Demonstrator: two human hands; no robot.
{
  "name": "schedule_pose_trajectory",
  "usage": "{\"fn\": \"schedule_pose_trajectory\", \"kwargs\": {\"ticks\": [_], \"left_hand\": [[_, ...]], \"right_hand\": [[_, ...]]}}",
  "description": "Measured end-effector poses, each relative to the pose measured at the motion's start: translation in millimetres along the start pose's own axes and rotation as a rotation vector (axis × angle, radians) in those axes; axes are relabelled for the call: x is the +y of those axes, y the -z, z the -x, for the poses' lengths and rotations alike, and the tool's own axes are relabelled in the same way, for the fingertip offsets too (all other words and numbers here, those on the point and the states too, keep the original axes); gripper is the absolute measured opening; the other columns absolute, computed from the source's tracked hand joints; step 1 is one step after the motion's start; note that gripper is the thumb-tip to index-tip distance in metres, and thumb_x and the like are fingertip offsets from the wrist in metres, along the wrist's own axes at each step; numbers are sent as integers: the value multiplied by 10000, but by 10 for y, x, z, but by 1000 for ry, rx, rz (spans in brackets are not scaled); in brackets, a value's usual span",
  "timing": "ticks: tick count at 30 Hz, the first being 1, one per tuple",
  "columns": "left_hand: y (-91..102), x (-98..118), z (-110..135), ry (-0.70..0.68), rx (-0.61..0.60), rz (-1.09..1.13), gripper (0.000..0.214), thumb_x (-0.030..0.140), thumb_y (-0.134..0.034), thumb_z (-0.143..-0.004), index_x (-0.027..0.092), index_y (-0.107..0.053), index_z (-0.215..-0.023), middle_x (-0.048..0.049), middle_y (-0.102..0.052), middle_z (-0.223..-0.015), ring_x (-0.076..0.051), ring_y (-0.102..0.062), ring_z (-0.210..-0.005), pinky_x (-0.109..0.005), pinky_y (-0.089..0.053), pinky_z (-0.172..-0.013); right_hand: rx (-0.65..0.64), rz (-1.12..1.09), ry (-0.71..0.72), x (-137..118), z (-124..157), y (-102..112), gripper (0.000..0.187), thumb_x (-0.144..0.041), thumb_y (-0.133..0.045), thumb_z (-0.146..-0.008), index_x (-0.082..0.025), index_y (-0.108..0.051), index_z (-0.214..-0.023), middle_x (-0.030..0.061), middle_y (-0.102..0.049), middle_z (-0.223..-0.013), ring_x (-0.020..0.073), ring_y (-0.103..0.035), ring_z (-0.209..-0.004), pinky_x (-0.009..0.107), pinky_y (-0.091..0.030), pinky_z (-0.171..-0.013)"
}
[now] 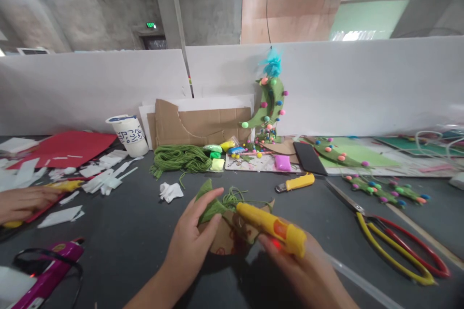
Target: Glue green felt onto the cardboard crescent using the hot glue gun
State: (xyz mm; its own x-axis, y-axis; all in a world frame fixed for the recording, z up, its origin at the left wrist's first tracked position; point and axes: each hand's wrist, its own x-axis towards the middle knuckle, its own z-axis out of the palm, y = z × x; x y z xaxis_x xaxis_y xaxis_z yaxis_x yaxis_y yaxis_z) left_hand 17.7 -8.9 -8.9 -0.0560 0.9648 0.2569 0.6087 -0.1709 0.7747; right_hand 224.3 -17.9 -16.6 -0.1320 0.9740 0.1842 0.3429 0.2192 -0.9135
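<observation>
My left hand (195, 229) pinches the left end of a cardboard shape (223, 239), where green yarn (208, 203) is wrapped around it. Brownish-red marks show on the bare cardboard. A yellow hot glue gun (270, 224) is gripped in my right hand (300, 265), its nozzle end over the cardboard and a red light glowing beneath its body. From its back a translucent glue stick (358, 280) trails to the lower right. Loose green strands (234, 198) lie behind the cardboard. My right fingers are partly hidden by the gun.
Scissors (366, 217) and a yellow utility knife (295, 182) lie on the right. Behind are a green yarn bundle (183, 158), a black phone (310, 158) and a hanging green crescent (277, 101) with pompoms. At left, another person's hand (27, 203) is near paper scraps and a magenta tool (54, 270).
</observation>
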Motion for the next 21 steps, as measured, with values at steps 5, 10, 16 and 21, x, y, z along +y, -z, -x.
{"fn": "schedule_pose_trajectory", "kwargs": {"ticks": [5,10,16,21], "left_hand": [[74,-102,-120,70,109,25,366,260,-538,-815,264,-608,-1174,-43,-633,-1237,-251,-569,-1142,-392,-413,-992],[234,-271,-274,99,261,2,384,313,-523,-838,260,-570,-1215,-69,-586,-1307,-277,-496,-1234,-422,-373,-1020],[316,-292,-308,84,297,2,390,354,-549,-823,269,-579,-1202,-70,-602,-1293,-288,-540,-1192,-423,-417,-982],[342,-99,-197,40,281,-17,386,375,-551,-812,273,-598,-1181,-58,-617,-1287,-283,-535,-1205,-394,-458,-951]], "right_hand": [[-112,-87,-230,61,-115,139,182,-330,-586,-740,-205,-663,-630,17,-657,-644,169,-562,-568,254,-438,-536],[-436,-142,-294,80,-58,30,178,-156,-541,-637,-180,-700,-713,-9,-637,-628,125,-515,-537,205,-357,-487],[-427,459,-40,100,31,-63,190,-332,-658,-694,-172,-675,-593,18,-622,-612,118,-460,-490,229,-232,-437],[-192,533,39,82,-65,-46,299,-413,-589,-778,-194,-555,-577,17,-574,-614,163,-502,-560,261,-321,-509]]}}
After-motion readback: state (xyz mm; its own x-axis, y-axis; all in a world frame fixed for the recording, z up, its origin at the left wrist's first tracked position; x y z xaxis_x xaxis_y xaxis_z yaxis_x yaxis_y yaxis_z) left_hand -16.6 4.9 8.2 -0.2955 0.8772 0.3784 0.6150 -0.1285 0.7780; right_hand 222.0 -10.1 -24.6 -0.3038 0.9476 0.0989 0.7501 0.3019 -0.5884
